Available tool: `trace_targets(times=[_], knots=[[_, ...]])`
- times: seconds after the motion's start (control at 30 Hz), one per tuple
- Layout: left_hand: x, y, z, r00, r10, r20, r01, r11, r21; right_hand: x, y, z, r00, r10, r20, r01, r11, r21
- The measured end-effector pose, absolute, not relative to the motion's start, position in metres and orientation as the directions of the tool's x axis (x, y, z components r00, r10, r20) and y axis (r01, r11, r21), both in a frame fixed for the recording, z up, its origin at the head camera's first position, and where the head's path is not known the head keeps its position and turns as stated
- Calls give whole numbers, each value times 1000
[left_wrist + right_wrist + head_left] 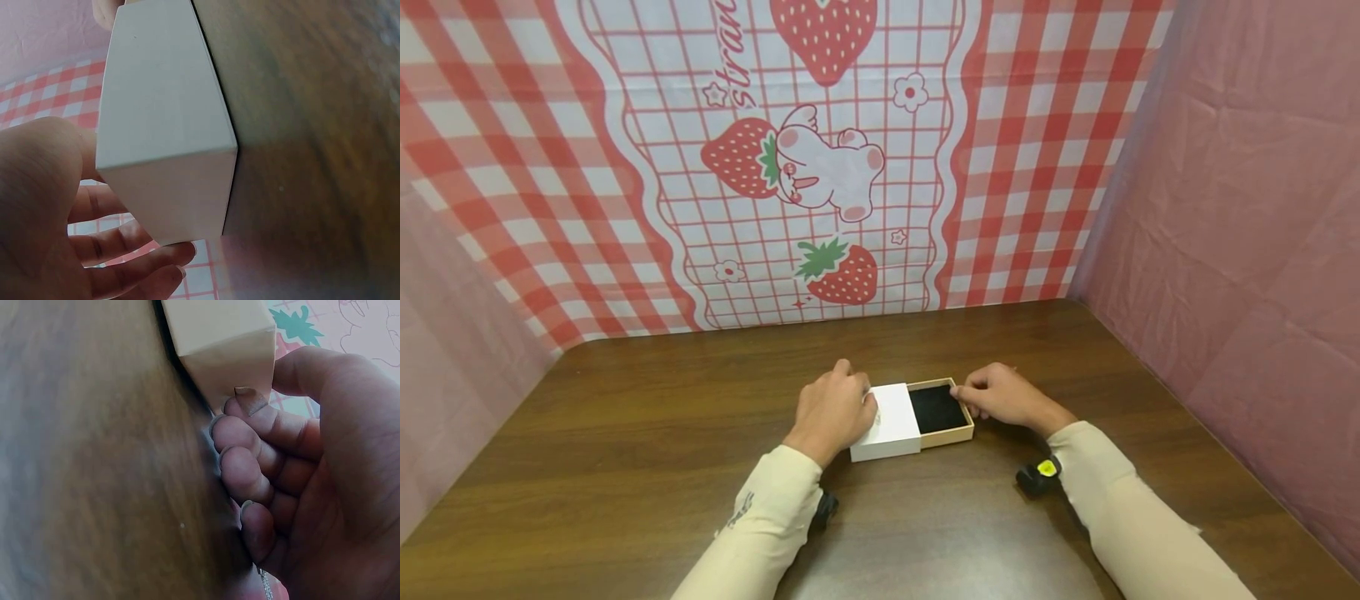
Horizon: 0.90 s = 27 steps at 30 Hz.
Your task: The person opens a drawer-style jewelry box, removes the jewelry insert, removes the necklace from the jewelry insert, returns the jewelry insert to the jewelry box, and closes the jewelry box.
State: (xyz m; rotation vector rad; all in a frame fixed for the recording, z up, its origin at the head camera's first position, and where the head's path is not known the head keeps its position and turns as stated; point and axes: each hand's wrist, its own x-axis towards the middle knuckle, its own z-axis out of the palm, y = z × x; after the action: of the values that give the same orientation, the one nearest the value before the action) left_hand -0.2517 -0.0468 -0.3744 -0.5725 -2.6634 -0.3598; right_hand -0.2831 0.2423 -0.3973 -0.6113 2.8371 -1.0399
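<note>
A white box sleeve (897,421) lies on the table with a pale tan drawer (947,437) slid partly out of its right end. Inside the drawer sits a flat black pad (936,408). My left hand (832,410) holds the sleeve at its left end, thumb over the top; in the left wrist view its fingers reach behind the sleeve's end (178,200). My right hand (1006,394) pinches the drawer's right end wall between thumb and index finger. A small brown tab (251,400) shows at that end wall in the right wrist view, beside the curled fingertips.
The brown wooden table (647,433) extends all around the box. At its back hangs a red-and-white checked cloth (1030,167) with strawberry prints, and a pink cloth (1240,208) hangs on the right side. Black wrist cameras (1036,478) sit under the sleeves.
</note>
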Motion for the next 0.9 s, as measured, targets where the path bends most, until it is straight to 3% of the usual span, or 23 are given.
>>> trace_targets(times=[0.9], knots=[[-252,-46,-375,-853,343,394,434,885,168,-282,241,-396,-913,-399,85,-357,683,-637]])
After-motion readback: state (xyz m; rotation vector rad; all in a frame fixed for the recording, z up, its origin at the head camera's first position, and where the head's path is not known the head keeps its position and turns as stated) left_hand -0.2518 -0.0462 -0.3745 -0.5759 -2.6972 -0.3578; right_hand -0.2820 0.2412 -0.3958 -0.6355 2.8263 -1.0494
